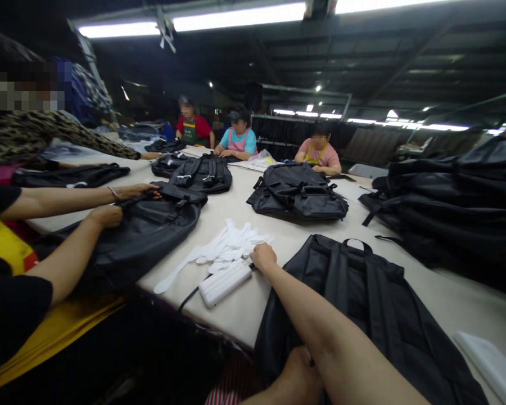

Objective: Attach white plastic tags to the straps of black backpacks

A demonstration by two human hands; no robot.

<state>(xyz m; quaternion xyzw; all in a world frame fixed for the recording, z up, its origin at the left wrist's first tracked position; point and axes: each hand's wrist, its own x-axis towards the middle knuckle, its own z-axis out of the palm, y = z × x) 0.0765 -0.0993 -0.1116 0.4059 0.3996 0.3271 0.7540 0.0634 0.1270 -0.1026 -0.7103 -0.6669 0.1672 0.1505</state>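
Observation:
A black backpack [362,304] lies flat on the beige table [253,214] in front of me, straps up, its lower end hanging over the near edge. My left hand [298,367] is closed against that hanging edge, partly hidden under my right forearm. My right arm reaches across to the left. My right hand [263,257] rests with fingers curled on the edge of a pile of white strips [227,247]. A white ribbed box [224,283] lies just left of that hand, with a thin black strap [191,295] running under it.
A co-worker on the left, in yellow and black, has both hands [109,215] on another black backpack [152,230]. More backpacks [297,194] lie mid-table and are stacked at the right [455,208]. Several people sit at the far end. A white flat object [491,368] lies bottom right.

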